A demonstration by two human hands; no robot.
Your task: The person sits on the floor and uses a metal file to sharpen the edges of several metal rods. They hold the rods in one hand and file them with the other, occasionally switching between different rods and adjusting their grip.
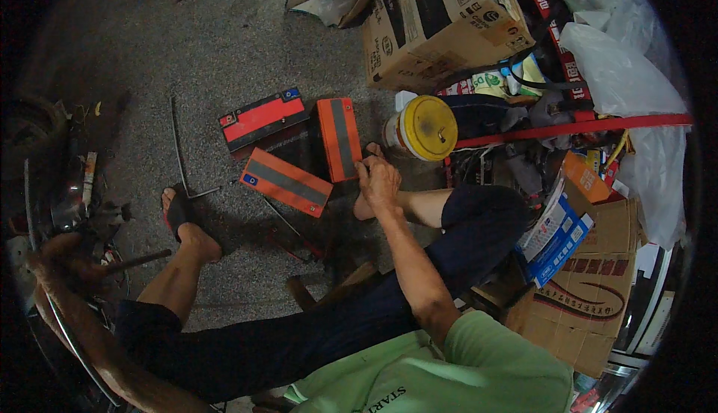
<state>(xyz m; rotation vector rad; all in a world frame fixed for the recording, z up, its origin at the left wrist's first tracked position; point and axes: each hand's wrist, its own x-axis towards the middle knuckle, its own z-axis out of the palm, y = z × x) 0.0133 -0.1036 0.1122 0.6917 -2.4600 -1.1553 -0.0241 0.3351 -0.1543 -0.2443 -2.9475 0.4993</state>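
Your right hand [380,182] is at the near right corner of the right-hand orange battery [340,140]; can't tell if it's clamped; left hand [57,256] shadowed, grip unclear; battery sits on the floor [247,46] beside the yellow-lidded bucket [428,129]; likely heavy, rigid, slick; grip low, both long sides.

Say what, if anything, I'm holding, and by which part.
Right hand: at the near corner of the rightmost orange battery, grip unclear. Left hand: too dark to tell.
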